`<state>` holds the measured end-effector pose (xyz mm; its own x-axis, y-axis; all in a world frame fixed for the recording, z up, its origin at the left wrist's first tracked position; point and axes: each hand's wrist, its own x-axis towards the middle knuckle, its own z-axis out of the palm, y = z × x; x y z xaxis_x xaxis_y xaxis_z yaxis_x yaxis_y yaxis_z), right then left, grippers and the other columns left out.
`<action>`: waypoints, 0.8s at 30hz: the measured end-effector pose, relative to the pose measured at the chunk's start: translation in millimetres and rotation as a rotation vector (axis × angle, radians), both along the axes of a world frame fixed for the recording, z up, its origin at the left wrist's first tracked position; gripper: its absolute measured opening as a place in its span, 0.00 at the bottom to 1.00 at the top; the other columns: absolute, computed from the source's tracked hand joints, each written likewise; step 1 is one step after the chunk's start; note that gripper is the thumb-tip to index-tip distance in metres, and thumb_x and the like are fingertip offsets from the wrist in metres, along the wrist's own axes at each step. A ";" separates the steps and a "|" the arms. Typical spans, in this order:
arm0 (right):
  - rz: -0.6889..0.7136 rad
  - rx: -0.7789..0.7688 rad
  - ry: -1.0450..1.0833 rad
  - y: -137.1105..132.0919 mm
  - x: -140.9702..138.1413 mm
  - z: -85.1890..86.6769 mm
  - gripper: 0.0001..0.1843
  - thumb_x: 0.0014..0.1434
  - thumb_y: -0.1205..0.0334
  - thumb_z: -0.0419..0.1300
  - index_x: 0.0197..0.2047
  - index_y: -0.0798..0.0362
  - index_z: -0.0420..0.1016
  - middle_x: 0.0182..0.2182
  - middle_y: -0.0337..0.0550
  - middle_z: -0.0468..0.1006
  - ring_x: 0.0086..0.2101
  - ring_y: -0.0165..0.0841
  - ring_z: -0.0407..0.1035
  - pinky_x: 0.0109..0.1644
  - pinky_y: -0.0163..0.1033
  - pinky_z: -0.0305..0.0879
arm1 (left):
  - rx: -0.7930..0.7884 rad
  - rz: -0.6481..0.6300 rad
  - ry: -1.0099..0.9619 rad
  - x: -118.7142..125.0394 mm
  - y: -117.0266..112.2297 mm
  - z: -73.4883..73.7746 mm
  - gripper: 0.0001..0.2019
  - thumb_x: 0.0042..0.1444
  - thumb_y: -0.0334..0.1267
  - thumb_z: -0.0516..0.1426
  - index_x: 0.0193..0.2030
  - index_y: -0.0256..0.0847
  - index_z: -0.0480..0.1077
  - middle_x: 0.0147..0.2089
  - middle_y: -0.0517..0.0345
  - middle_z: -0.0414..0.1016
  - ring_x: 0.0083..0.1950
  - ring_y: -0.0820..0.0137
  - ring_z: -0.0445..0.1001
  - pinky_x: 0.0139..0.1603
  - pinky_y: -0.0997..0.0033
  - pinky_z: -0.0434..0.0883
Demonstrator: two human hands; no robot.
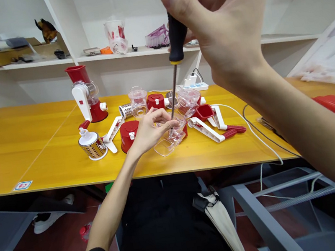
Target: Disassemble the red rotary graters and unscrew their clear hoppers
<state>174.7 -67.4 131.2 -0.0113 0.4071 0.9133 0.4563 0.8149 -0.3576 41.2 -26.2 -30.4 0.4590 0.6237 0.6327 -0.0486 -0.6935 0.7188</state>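
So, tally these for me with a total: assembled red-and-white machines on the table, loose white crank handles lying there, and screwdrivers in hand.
Assembled machine: 1
Loose white crank handles: 3
Screwdriver, in the right hand: 1
Total: 5

Up top, the right hand (227, 18) grips a black-and-yellow screwdriver (177, 39), its shaft (174, 86) slanting down to a clear plastic part (165, 147)! The left hand (151, 131) is right there, fingers beside the shaft. On the yellow table (38, 133), a red-and-white grater (85, 98) stands upright at left, a metal drum (94, 147) nearer the edge.
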 end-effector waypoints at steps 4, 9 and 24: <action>0.006 0.027 0.010 2.1 3.5 -0.7 0.21 0.53 0.57 0.64 0.49 0.55 0.69 0.34 0.31 0.68 0.33 0.09 0.64 0.33 0.18 0.63 | -0.002 -0.027 0.013 -1.8 3.6 -0.5 0.17 0.59 0.48 0.64 0.26 0.41 0.68 0.31 0.60 0.79 0.35 0.69 0.77 0.61 0.51 0.67; -0.023 -0.010 0.055 1.5 1.1 0.8 0.25 0.51 0.57 0.66 0.49 0.57 0.64 0.30 0.30 0.63 0.32 0.10 0.63 0.32 0.20 0.62 | -0.033 -0.070 0.019 -4.2 5.1 0.4 0.18 0.57 0.54 0.64 0.28 0.41 0.70 0.32 0.59 0.76 0.36 0.68 0.76 0.50 0.58 0.73; -0.333 -0.039 0.009 6.5 7.0 1.9 0.25 0.51 0.47 0.67 0.46 0.54 0.72 0.33 0.30 0.70 0.33 0.11 0.64 0.37 0.23 0.64 | 0.074 -0.058 0.081 -6.2 7.5 -0.5 0.20 0.63 0.58 0.57 0.33 0.44 0.78 0.38 0.60 0.84 0.40 0.67 0.78 0.75 0.39 0.52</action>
<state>181.7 -60.9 133.1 0.1360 0.4219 0.8964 0.6922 0.6069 -0.3907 35.0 -18.7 -30.9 0.5444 0.5475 0.6355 -0.0340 -0.7425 0.6689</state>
